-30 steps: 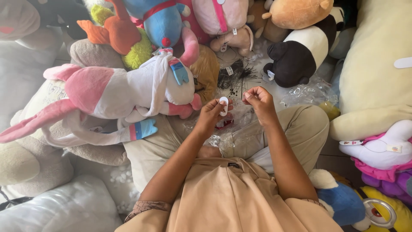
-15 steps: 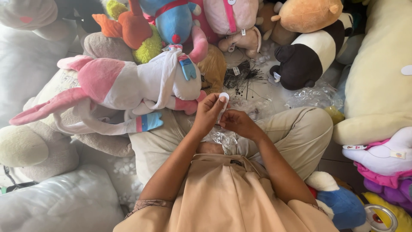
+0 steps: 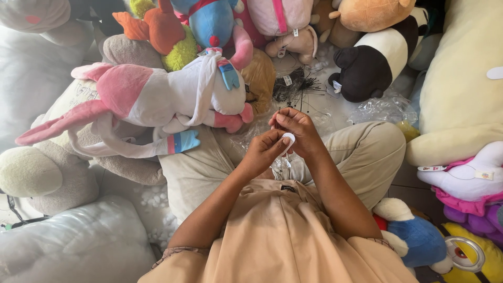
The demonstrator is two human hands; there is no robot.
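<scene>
My left hand [image 3: 263, 152] and my right hand [image 3: 294, 130] meet over my lap, fingers closed together around a small white round tag [image 3: 287, 139]. Only part of the tag shows between the fingers. A clear plastic bag [image 3: 280, 165] lies crumpled just under the hands on my beige trousers [image 3: 361, 152]. A white and pink plush rabbit [image 3: 157, 99] with blue ribbon ends rests against my left knee, close to my left hand.
Plush toys ring me: orange and blue ones [image 3: 209, 23] ahead, a black and white one [image 3: 374, 57], a large cream one [image 3: 461, 89] at right, grey ones [image 3: 42, 173] at left. A bundle of thin black ties [image 3: 296, 86] lies on plastic sheeting ahead.
My right hand has come back from the black ties and closed in on my left hand. Both hands have lowered toward my lap with the white tag between them.
</scene>
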